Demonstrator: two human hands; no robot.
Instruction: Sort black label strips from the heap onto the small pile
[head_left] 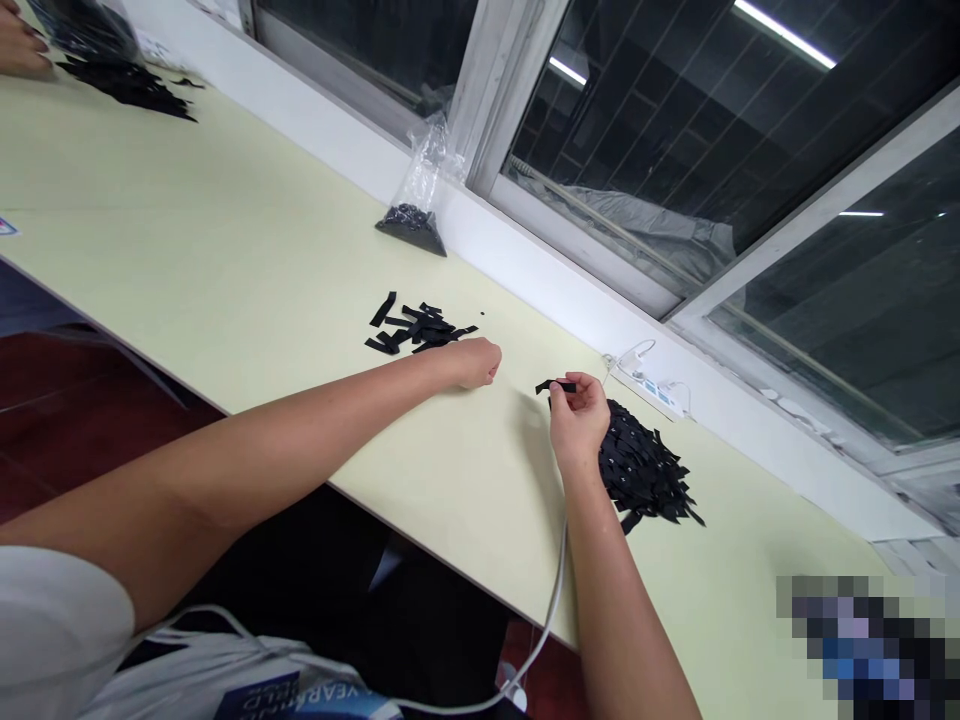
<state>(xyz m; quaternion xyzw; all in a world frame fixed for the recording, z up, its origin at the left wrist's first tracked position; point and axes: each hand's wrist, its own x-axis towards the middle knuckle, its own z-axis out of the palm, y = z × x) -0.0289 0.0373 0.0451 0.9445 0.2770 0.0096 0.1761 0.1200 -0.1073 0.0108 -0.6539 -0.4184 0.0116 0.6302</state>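
My right hand [581,420] pinches a short black strip [546,386] between thumb and fingers, just left of a large pile of black strips [645,465]. My left hand [476,363] is curled closed over the table, beside a smaller scatter of black strips [427,325]; its fingertips are mostly turned from view, and whatever they may hold is hidden. One loose strip [383,309] lies at the upper left edge of that scatter.
A clear plastic bag [416,205] with black pieces stands by the window wall. A power strip [656,390] lies along the wall, and a white cable [555,600] crosses the table edge. At far left, another person's hand [22,45] is near more black strips [131,85].
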